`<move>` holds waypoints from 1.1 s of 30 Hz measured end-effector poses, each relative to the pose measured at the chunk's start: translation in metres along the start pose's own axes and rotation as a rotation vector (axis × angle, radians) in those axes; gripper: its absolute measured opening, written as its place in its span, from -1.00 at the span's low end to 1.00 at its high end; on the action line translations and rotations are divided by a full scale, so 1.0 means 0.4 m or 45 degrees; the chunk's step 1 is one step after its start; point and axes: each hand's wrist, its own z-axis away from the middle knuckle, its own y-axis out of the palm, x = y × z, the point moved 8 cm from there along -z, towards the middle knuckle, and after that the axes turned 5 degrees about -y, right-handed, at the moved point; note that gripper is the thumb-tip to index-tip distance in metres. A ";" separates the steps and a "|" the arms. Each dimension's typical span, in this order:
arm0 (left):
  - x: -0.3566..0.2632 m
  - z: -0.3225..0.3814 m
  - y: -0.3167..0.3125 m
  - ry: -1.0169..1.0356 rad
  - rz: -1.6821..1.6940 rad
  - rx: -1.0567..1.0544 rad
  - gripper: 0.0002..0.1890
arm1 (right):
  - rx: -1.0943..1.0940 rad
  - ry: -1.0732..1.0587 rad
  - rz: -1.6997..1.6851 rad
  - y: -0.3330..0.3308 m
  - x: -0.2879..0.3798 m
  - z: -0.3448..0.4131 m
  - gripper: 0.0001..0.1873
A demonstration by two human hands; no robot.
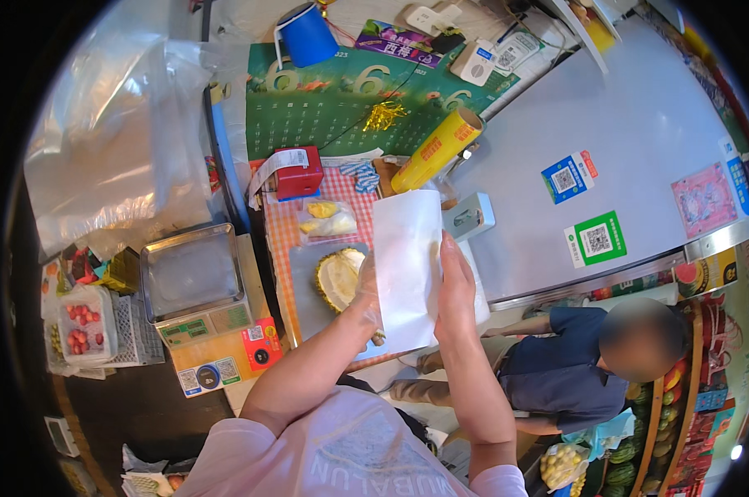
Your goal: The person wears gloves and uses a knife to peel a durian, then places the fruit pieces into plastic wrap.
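Note:
A white, flat paper sheet or bag point(407, 267) is held upright between my two hands. My left hand point(368, 295) grips its left edge, the fingers partly hidden behind it, and seems to wear a clear plastic glove. Along the right edge, my right hand point(455, 282) presses with the fingers behind the paper. Just left of my left hand, an opened durian point(338, 278), pale inside its spiky rind, rests on a grey cutting board point(306, 314). Durian flesh wrapped in clear plastic point(328, 221) lies beyond the board on a checked tablecloth point(356, 182).
A red label printer point(298, 173) and a yellow roll of cling film point(438, 149) stand at the back. To the left is a weighing scale with a steel tray point(192, 271). A grey counter point(523, 230) extends right. A person point(561, 379) stands at the right, near fruit shelves.

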 end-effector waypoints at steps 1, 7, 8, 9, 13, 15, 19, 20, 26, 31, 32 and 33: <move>-0.010 0.001 0.006 0.064 -0.224 -0.061 -0.64 | 0.017 0.060 -0.089 -0.006 -0.017 -0.006 -0.34; -0.037 0.003 0.065 0.121 -0.927 -0.362 -0.62 | 0.127 -0.083 0.049 -0.073 -0.031 -0.017 -0.42; -0.033 -0.010 0.064 0.165 -1.083 -0.374 -0.59 | 0.157 -0.051 0.003 -0.080 -0.036 -0.020 -0.43; -0.027 -0.026 0.068 0.216 -1.235 -0.375 -0.56 | 0.140 0.002 -0.282 -0.086 -0.049 -0.027 -0.43; 0.002 -0.028 0.218 0.691 -2.335 -0.206 -0.46 | -0.040 0.095 -1.103 -0.114 -0.157 -0.096 -0.45; 0.064 -0.017 0.284 0.753 -2.753 -0.155 -0.39 | -0.146 -0.018 -1.287 -0.151 -0.208 -0.138 -0.45; 0.155 -0.035 0.319 0.921 -3.288 -0.078 -0.32 | -0.076 -0.049 -1.571 -0.152 -0.262 -0.177 -0.42; 0.163 -0.035 0.335 0.998 -3.366 -0.053 -0.33 | -0.024 -0.046 -1.630 -0.148 -0.269 -0.184 -0.41; 0.043 0.060 0.391 1.340 -3.137 -0.135 -0.44 | 0.100 0.143 -1.760 -0.103 -0.296 -0.215 -0.29; -0.068 0.003 0.212 0.566 -2.491 -0.383 -0.18 | 0.408 0.181 -1.902 -0.085 -0.256 -0.210 -0.23; -0.041 0.036 0.209 0.719 -2.798 -0.279 -0.10 | 0.310 0.205 -1.784 -0.086 -0.284 -0.209 -0.23; -0.006 0.056 0.194 0.871 -3.088 -0.145 -0.01 | 0.208 0.216 -1.650 -0.095 -0.307 -0.216 -0.23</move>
